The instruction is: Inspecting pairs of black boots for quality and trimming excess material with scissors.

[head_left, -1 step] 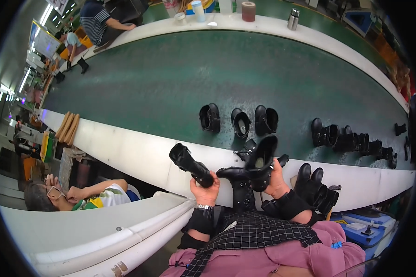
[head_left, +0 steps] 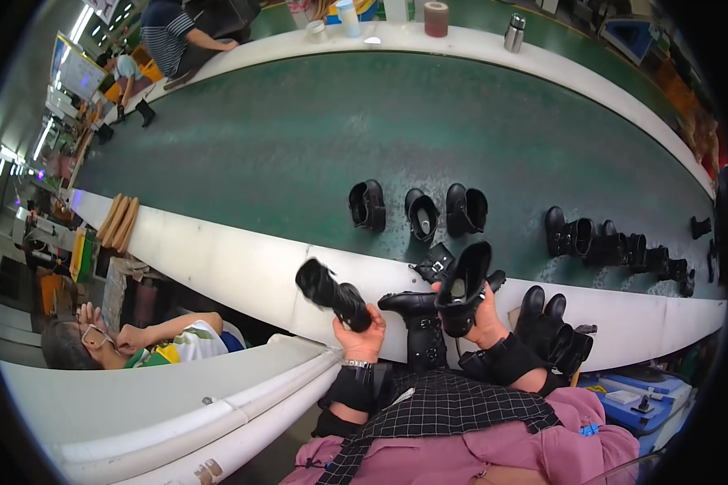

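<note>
My left hand (head_left: 362,336) is closed round one end of a black boot (head_left: 332,295), held tilted up over the white ledge. In my right hand (head_left: 487,323) is another black boot (head_left: 458,311), its shaft opening facing me and showing a pale inside; a fingertip shows at its left side. Between my hands, partly behind the right-hand boot, black boots with buckled straps (head_left: 425,343) lie on the ledge and reach down to my checked apron (head_left: 453,404). Beside my right wrist stands a pair of black boots (head_left: 534,319).
Beyond the white ledge (head_left: 218,242) runs a green belt (head_left: 259,153) with three upright black boots (head_left: 368,206) and a row of more boots (head_left: 615,246) at right. Brown shoe-form-like pieces (head_left: 118,222) lie at left. A co-worker (head_left: 170,339) sits at lower left.
The right-hand boot has turned a little and shifted slightly right, and a fingertip now shows on its left side. The left-hand boot has rolled slightly in my grip.
</note>
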Demonstrator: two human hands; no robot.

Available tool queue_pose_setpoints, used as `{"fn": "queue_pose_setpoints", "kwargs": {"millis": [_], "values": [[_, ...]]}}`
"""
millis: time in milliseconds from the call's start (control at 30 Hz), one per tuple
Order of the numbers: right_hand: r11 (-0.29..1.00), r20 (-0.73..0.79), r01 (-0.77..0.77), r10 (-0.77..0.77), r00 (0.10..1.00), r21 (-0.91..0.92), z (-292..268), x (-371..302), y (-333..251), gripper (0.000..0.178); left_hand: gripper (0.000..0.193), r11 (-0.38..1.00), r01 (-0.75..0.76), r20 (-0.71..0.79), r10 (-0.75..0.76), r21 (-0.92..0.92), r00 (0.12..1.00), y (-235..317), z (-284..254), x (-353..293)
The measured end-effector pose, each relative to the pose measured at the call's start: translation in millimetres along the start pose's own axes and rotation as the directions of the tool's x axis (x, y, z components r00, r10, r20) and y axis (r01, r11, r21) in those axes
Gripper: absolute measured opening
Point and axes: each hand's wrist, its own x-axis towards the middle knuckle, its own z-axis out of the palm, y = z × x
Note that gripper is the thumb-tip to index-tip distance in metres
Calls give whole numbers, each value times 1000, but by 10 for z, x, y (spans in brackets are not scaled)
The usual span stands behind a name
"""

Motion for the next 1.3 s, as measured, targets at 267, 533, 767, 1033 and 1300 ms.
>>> {"fn": "queue_pose_setpoints", "kwargs": {"millis": [267,533,767,1033,1300], "values": [[999,-75,-14,18,997,49,-320,-42,48,57,42,995,11,-213,-31,-96,977,-52,-480,-440],[997,-30,73,-72,997,35,-279,-118,9,67,32,197,80,-58,-118,977,991,80,994,-1809],[991,225,-50,22,974,121,-231,-155,-78,48,27,-111,-598,608,126,794,784,-86,2407,-1561],[994,17,94,-95,995,56,-244,-286,-89,81,37,-377,-277,448,515,884,731,309,2902,956],[987,-56,161,-160,986,23,-466,-504,-161,71,46,-710,32,359,394,704,846,858,2002,2073]]}}
